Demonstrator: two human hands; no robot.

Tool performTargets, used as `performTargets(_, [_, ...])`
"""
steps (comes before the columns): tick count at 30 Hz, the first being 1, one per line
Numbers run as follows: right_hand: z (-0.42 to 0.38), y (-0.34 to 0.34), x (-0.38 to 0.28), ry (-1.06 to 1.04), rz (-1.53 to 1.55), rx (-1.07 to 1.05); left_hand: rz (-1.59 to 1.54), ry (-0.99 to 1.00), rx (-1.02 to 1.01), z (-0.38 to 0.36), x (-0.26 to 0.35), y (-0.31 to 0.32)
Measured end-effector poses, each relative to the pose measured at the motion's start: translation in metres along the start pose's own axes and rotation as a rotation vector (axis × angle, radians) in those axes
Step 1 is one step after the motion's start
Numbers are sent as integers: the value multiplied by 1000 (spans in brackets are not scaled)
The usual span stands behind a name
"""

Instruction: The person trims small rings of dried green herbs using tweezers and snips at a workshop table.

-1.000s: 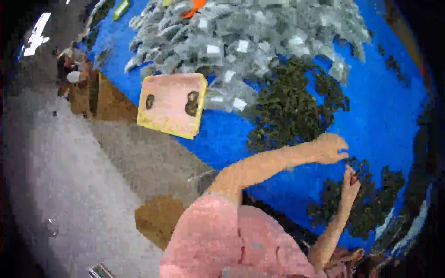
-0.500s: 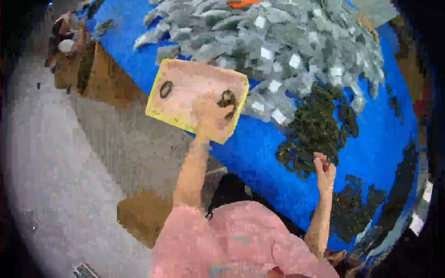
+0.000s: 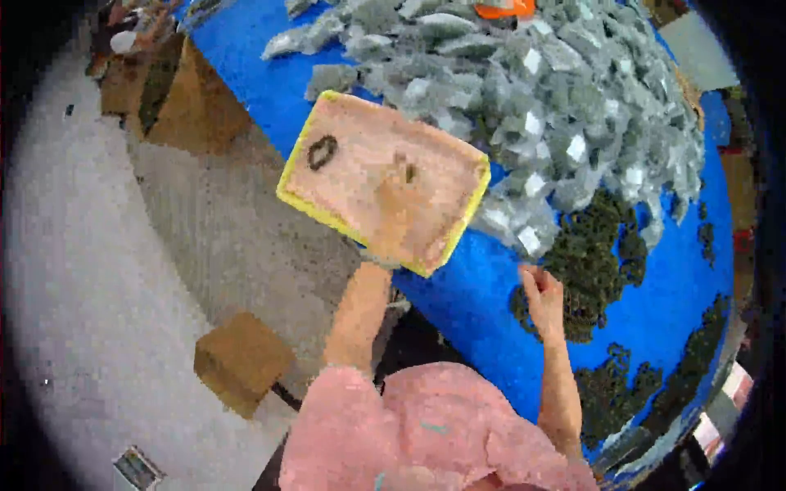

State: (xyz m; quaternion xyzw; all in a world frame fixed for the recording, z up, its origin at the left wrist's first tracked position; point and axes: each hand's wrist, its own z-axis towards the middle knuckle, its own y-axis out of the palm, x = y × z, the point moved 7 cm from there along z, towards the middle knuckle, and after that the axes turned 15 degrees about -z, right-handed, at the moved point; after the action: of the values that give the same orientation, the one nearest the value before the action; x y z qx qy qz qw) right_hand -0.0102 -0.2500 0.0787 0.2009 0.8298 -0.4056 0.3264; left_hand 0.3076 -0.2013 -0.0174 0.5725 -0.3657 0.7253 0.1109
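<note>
My left hand (image 3: 397, 209) is over a shallow yellow-rimmed tray (image 3: 352, 151) with a pale pinkish inside. Its blurred fingers close around a small dark ring-like piece (image 3: 408, 169), mostly hidden by them. Another dark ring (image 3: 322, 153) lies by itself toward the tray's left end. On the right, my right hand (image 3: 544, 293) is closed, fingertips together, at the left edge of a heap of dark ring-like pieces (image 3: 591, 254). Whatever its fingers may hold is too small to make out.
A large pile of grey-white packets (image 3: 524, 90) covers the far part of the blue table (image 3: 471, 282). More dark pieces (image 3: 618, 393) lie nearer on the right. An orange object (image 3: 506, 8) is at the top. A cardboard box (image 3: 243, 362) stands on the floor to the left.
My right hand has moved up and left, to the left edge of the dark heap. My left hand stays over the tray, where less of the dark piece shows. The whole view has shifted.
</note>
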Motion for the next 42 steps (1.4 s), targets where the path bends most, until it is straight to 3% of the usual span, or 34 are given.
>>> performTargets(1, [11, 17, -15, -15, -59, -77, 18, -86, 48, 18, 0, -30])
performTargets(2, [21, 33, -36, -33, -123, -138, 101, -48, 119, 30, -4, -54])
performTargets(4, [46, 70, -49, -281, -228, -91, 296, 59, 200, 53, -23, -92])
performTargets(7, [81, 95, -71, -280, -443, -96, 407, 11, 181, 67, -41, -109])
performTargets(9, [101, 93, -66, -99, -841, 74, 518, -45, 177, 77, -49, -119])
performTargets(14, [106, 93, -60, 6, -751, -6, 539, -197, 223, 79, -68, -126])
performTargets(20, [106, 110, -44, 110, -774, -110, 667, -185, 217, 82, -64, -132])
performTargets(24, [108, 105, -31, 194, -432, -106, 97, -351, 309, 79, -55, -143])
performTargets(28, [79, 90, -44, 200, -111, -57, -392, -357, 421, 44, 51, -184])
performTargets(31, [60, 79, -35, 203, 174, -35, -640, -301, 470, 26, 89, -204])
performTargets(34, [24, 21, -32, 142, 281, 124, -796, -163, 434, 19, 141, -203])
performTargets(35, [14, -3, -19, 141, 282, 109, -800, -144, 395, 17, 158, -198])
performTargets(39, [-49, -132, 62, 133, 402, 402, -847, -146, 233, 4, 222, -158])
performTargets(41, [-113, -217, 79, 337, 280, 688, -881, -149, 88, -3, 241, -125])
performTargets(42, [-136, -254, 103, 343, 238, 689, -904, -133, 52, -7, 250, -106])
